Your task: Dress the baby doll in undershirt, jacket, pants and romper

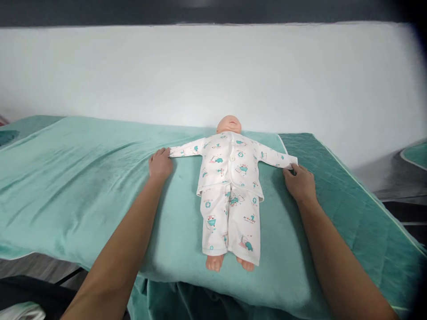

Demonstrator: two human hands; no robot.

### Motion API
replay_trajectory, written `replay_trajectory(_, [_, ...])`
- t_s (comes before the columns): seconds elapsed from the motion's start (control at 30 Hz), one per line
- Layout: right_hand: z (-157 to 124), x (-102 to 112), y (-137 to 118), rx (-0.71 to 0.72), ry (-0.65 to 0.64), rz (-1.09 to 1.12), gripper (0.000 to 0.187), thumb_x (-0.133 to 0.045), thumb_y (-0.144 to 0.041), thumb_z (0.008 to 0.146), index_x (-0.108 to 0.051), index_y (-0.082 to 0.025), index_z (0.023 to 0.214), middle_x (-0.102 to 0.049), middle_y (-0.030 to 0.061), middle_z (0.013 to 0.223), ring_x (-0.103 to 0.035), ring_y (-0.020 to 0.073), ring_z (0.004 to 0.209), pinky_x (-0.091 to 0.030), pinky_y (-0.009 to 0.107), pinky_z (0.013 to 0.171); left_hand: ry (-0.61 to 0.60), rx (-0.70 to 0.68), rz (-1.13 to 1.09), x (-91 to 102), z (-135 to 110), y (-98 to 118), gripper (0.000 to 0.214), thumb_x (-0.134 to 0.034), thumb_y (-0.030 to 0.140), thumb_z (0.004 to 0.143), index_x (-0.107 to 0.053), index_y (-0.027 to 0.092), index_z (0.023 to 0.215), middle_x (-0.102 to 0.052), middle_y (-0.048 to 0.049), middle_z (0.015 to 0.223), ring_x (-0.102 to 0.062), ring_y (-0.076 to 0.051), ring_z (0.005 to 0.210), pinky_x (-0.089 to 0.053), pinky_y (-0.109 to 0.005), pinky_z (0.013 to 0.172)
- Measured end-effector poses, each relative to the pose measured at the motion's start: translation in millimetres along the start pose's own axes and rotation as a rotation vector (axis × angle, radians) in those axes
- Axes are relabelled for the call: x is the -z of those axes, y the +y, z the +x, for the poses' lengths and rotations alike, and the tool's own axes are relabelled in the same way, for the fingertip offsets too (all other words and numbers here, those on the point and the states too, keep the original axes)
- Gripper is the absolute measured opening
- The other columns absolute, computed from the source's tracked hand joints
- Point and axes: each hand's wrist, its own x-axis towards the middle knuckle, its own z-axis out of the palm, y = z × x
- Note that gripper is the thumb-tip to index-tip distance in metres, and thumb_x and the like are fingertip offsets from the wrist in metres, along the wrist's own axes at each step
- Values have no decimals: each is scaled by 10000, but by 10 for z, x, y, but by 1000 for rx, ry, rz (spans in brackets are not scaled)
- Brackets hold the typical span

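A baby doll [229,125] lies on its back on a teal towel [83,178], dressed in a white printed shirt [230,162] and matching trousers [231,222], arms spread sideways, bare feet toward me. My left hand [160,163] rests at the end of the doll's left-side sleeve cuff, fingers curled on the cuff. My right hand [300,181] pinches the tip of the other sleeve, fingers closed on the fabric.
The towel covers a table topped with a darker quilted green cover [350,200]. A white wall [213,71] stands right behind. Another teal-covered surface [415,153] shows at far right. Dark floor lies beside the table's right edge.
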Motion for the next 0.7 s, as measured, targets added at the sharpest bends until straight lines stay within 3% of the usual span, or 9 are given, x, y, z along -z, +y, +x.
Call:
replay_trajectory(0.17, [-174, 68, -147, 26, 96, 62, 542, -557, -363, 842, -598, -87, 1307, -476, 248, 1469, -374, 357, 1413, -320, 561, 1125, 66, 57, -112, 81, -271, 61, 508, -437, 143, 865, -580, 123, 1352, -469, -192, 1504, -403, -365, 1411, -317, -556, 1158])
replay_trajectory(0.3, [-649, 266, -425, 230, 165, 315, 417, -563, -364, 883, -614, -151, 1238, -502, 188, 1445, -426, 304, 1390, -347, 517, 1143, 182, -21, -296, 151, -794, 209, 484, -440, 116, 847, -591, 122, 1306, -534, -159, 1435, -459, -287, 1367, -372, -440, 1156])
replay_trajectory(0.43, [-1390, 482, -689, 397, 29, 518, 333, -563, -322, 938, -573, -236, 1259, -512, 121, 1444, -493, 256, 1343, -407, 510, 1115, 123, -198, -546, 237, -1498, 445, 358, -468, 198, 896, -612, 202, 1224, -648, -81, 1259, -589, -229, 1198, -455, -398, 1073])
replay_trajectory(0.53, [-1892, 628, -761, 380, -80, 612, 327, -562, -287, 947, -557, -254, 1273, -518, 116, 1440, -500, 260, 1339, -438, 520, 1091, 57, -251, -649, 324, -1963, 562, 315, -463, 210, 928, -609, 238, 1206, -650, -58, 1237, -607, -206, 1161, -485, -382, 1027])
replay_trajectory(0.63, [-2238, 803, -818, 364, -147, 628, 383, -571, -262, 940, -512, -272, 1318, -463, 122, 1484, -456, 282, 1376, -447, 542, 1085, 0, -257, -689, 391, -2328, 577, 257, -469, 184, 930, -620, 247, 1128, -663, -50, 1153, -635, -194, 1081, -519, -376, 955])
replay_trajectory(0.7, [-2382, 910, -909, 459, -222, 571, 425, -597, -247, 917, -496, -282, 1328, -381, 120, 1545, -390, 303, 1425, -442, 549, 1094, -43, -308, -685, 414, -2523, 553, 229, -490, 161, 917, -606, 251, 1093, -660, -49, 1126, -635, -195, 1062, -527, -381, 928])
